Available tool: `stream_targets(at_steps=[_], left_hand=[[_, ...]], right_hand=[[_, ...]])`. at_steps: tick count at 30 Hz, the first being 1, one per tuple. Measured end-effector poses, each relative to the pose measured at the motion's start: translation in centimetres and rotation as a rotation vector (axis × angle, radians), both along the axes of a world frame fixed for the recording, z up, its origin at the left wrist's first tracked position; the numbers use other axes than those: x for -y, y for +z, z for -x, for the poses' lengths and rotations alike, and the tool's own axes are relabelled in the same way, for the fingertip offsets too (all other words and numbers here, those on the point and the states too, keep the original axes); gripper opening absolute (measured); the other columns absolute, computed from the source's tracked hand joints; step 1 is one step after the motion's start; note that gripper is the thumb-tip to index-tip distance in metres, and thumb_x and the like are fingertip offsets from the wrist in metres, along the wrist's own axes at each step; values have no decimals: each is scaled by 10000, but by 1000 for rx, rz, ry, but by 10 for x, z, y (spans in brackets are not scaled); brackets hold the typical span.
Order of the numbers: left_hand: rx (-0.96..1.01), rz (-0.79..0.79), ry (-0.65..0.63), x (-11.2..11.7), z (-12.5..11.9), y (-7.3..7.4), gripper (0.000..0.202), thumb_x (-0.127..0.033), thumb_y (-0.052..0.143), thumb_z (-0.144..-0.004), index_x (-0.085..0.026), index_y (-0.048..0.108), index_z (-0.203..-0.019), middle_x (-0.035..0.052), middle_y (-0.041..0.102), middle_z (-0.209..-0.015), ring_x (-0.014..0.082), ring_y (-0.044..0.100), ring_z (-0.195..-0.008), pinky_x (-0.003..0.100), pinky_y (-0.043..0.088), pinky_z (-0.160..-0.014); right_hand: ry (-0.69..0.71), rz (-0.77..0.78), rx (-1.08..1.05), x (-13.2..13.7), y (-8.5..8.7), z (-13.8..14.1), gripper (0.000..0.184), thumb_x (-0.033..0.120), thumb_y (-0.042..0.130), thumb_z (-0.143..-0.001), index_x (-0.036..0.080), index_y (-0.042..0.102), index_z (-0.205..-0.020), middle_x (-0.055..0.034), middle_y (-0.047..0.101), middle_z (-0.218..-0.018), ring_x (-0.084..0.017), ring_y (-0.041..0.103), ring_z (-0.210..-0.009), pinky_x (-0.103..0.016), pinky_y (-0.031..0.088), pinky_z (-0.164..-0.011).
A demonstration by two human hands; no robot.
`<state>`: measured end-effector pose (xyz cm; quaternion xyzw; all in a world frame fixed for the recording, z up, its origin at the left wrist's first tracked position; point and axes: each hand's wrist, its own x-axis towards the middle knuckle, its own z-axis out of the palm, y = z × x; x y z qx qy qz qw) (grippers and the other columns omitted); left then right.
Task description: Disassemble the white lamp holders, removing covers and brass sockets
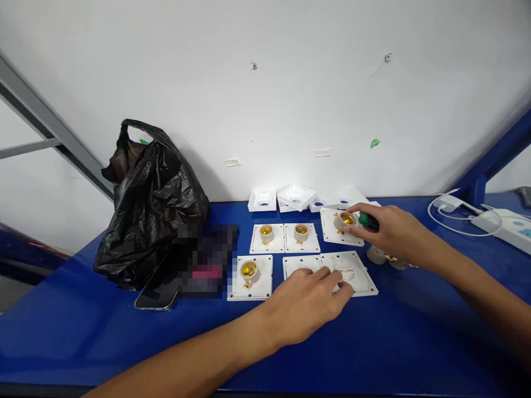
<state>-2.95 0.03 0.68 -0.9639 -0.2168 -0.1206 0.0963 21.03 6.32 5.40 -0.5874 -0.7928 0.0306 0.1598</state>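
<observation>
My right hand (pixel 377 224) is closed round a green-and-black tool handle (pixel 368 222), its other end hidden. Its fingertips touch the rim of a round lamp socket (pixel 344 220) on a square white base plate (pixel 329 226) at the back right. My left hand (pixel 311 298) lies low over two front plates, fingers bent and slightly apart, the tips at the bare right-hand plate (pixel 363 279). It hides much of the plate beside that one (pixel 292 264). Gold-lined sockets sit on a front-left plate (pixel 266 279) and two back plates (pixel 279 246) (pixel 314 243).
White square covers (pixel 262 200) line the wall. Loose sockets (pixel 376 255) lie under my right wrist. A black plastic bag (pixel 153 204), a phone (pixel 160 287) and a partly blurred item (pixel 215 254) are left. A charger with cable (pixel 448 203) and power strip (pixel 506 224) are right.
</observation>
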Motion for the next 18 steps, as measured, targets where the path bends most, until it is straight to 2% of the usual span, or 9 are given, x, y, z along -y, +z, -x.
stream_targets(at_steps=[3,5,8,13,15,18], left_hand=[[55,2,85,-1,-5,-3,102,-261,583,-1056,-161,596,-1063,50,677,-1019,234,666,-990,377,537,-817],[86,24,146,-2,-9,-6,154,-313,572,-1063,-164,612,-1068,57,688,-1048,258,651,-1039,407,523,-902],[107,88,194,-3,-11,-7,210,-347,540,-1077,-161,637,-1089,67,709,-1089,283,631,-1109,438,505,-958],[122,196,132,-5,-9,-5,247,-302,495,-1097,-152,631,-1239,90,708,-1289,278,614,-1237,477,461,-1056],[136,233,121,-6,-8,-4,272,-298,491,-1099,-166,609,-1306,83,686,-1370,282,566,-1346,516,416,-1127],[144,263,183,-7,-6,-4,318,-316,476,-1101,-203,574,-1382,69,632,-1476,311,453,-1480,607,347,-1187]], right_hand=[[34,18,-141,8,3,-7,608,760,568,-907,234,739,-1160,30,587,-538,-150,485,-468,-290,324,-492],[44,38,-198,12,6,-11,641,791,584,-874,232,737,-1146,40,551,-528,-142,454,-467,-287,318,-483],[55,76,-247,19,12,-20,638,795,611,-850,241,731,-1144,49,503,-524,-139,422,-472,-283,296,-466],[86,167,-317,26,23,-38,533,710,679,-858,270,734,-1155,33,555,-608,-138,444,-519,-274,331,-476],[95,188,-337,27,23,-41,516,701,691,-856,273,739,-1139,31,557,-617,-139,446,-525,-272,328,-474],[126,218,-352,26,22,-41,514,686,700,-862,271,735,-1162,35,539,-602,-140,437,-526,-272,311,-473]])
